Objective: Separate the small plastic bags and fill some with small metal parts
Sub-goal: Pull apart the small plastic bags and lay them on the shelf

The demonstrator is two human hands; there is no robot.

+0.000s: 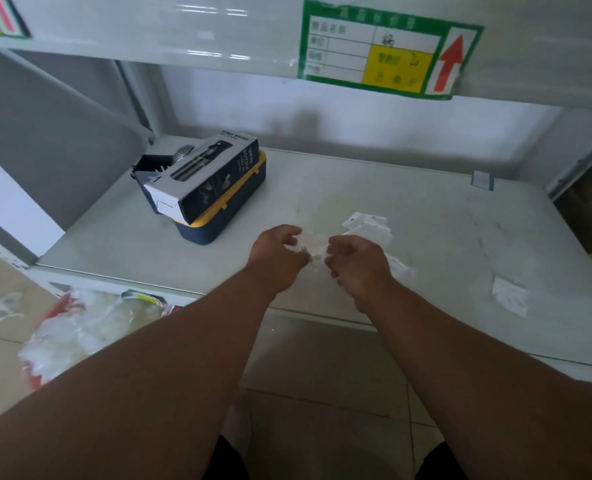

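My left hand [276, 252] and right hand [353, 259] met above the shelf [426, 216] near its front edge. Curled fingers of both pinched one clear small bag [311, 244] between them, its long axis running left to right. Metal parts [313, 258] showed at its lower edge. Spare bags [369, 225] lay just behind my right hand.

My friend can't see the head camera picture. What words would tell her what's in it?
Two bare hands, left hand and right hand, meet over a white shelf, holding a small clear plastic bag between them. More small bags lie just beyond, and a black box rests on a yellow-and-blue case to the left.
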